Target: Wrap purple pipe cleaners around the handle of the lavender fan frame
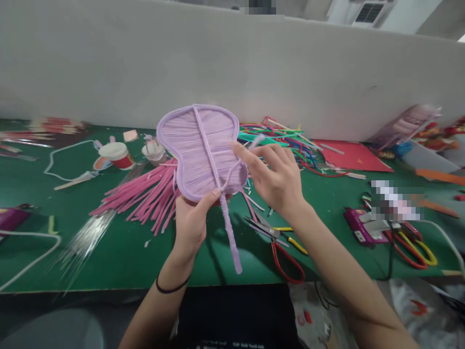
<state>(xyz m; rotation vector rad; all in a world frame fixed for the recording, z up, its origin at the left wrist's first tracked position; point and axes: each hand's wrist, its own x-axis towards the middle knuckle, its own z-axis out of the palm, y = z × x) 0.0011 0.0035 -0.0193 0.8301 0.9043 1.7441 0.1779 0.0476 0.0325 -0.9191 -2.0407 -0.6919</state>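
Note:
A lilac hand fan point(183, 138), made of fuzzy pipe cleaners, is held up above the table with its wrapped handle pointing down. My left hand point(191, 223) grips it at the base of the panel, thumb in front and the other fingers hidden behind. From the top of the handle a loose lilac pipe cleaner point(229, 175) curves up to the right. My right hand point(278, 177) is closed on this strand at the fan's right edge, and the strand's free end sticks out above the fingers.
Red-handled scissors point(290, 271) and a yellow-handled tool point(298, 245) lie under my right forearm. Pink pipe cleaners point(145, 194), a paper cup point(118, 154) and clear sticks point(85, 242) are at left. Coloured pipe cleaners point(301, 155) and red sheets point(354, 155) lie behind, before a grey partition point(145, 58).

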